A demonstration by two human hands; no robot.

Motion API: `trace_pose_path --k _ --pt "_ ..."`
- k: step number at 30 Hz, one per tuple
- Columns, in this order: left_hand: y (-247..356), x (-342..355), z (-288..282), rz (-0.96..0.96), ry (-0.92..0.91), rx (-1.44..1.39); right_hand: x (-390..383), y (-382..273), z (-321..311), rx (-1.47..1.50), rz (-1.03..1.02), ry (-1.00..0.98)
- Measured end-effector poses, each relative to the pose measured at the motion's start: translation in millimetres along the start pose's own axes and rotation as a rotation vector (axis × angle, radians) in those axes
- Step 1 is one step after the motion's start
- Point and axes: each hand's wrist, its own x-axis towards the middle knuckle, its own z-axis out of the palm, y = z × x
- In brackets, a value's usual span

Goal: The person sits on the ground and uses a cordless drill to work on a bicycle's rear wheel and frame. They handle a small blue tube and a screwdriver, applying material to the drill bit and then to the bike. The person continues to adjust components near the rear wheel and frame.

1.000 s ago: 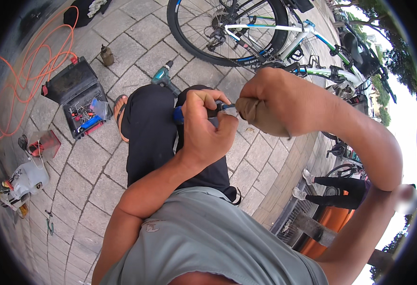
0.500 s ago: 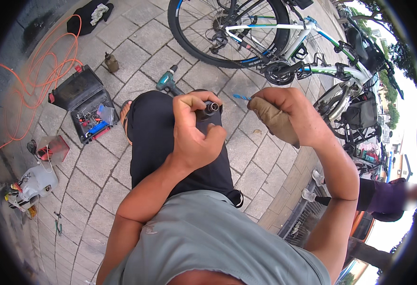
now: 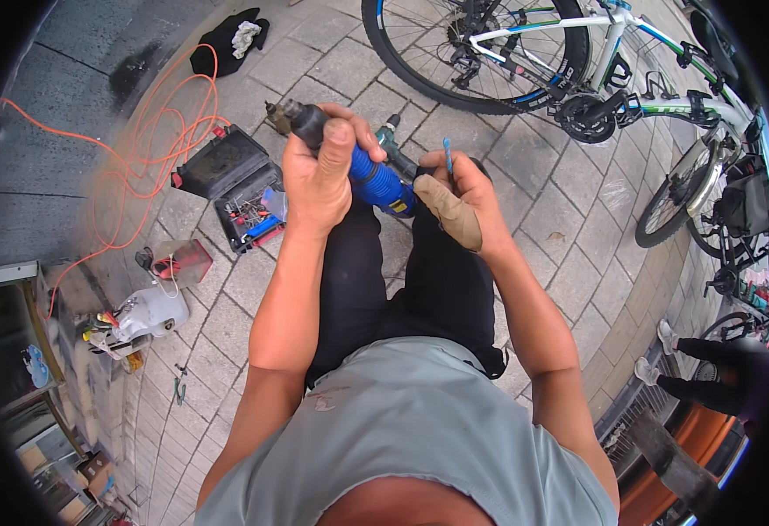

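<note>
My left hand (image 3: 319, 180) is wrapped round a blue power tool (image 3: 380, 182) with a ribbed body and a black nose, held at a slant above my knees. The fingers of my right hand (image 3: 477, 188) close on a thin blue drill bit (image 3: 448, 151), which points up. A tan cloth-like piece (image 3: 448, 213) lies against the same hand, partly covered by it; I cannot tell its kind. Just beyond the tool, a teal cordless drill (image 3: 387, 136) rests on the paving, partly hidden by my hands.
At the left, an open black toolbox (image 3: 227, 184) holds small tools, with a coiled orange hose or cord (image 3: 135, 180) beside it. Pliers (image 3: 179, 386) and a white plastic container (image 3: 152, 311) lie nearer. A white bicycle (image 3: 608, 44) stands far right. Another person's legs (image 3: 709, 346) show at the right.
My left hand has turned and moved up and left, bringing the tool's blue body into view. My right hand has moved in beside it, and the bit now points up. The view has shifted.
</note>
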Motion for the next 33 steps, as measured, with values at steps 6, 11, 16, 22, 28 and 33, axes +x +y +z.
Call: trace_pose_path --k 6,11,16,22,28,33 --pt "41.2 19.8 12.5 -0.196 0.273 -0.183 16.3 -1.9 16.9 -0.449 -0.39 -0.079" --pt "34.6 14.6 10.7 -0.279 0.18 -0.089 16.1 -10.2 29.3 -0.068 0.182 -0.22" --pt "24.2 -16.8 -8.6 -0.303 -0.277 -0.008 11.0 17.6 14.9 0.274 0.108 -0.345" --pt "-1.9 -29.9 -10.7 -0.361 -0.16 -0.031 6.3 19.1 9.4 0.397 0.187 -0.371" --pt "-7.8 -34.2 -17.9 -0.332 -0.187 -0.107 10.0 21.2 6.2 0.198 0.162 -0.41" --pt "-2.4 -39.7 -18.3 -0.301 -0.197 -0.097 12.2 27.6 7.9 0.194 0.088 -0.422"
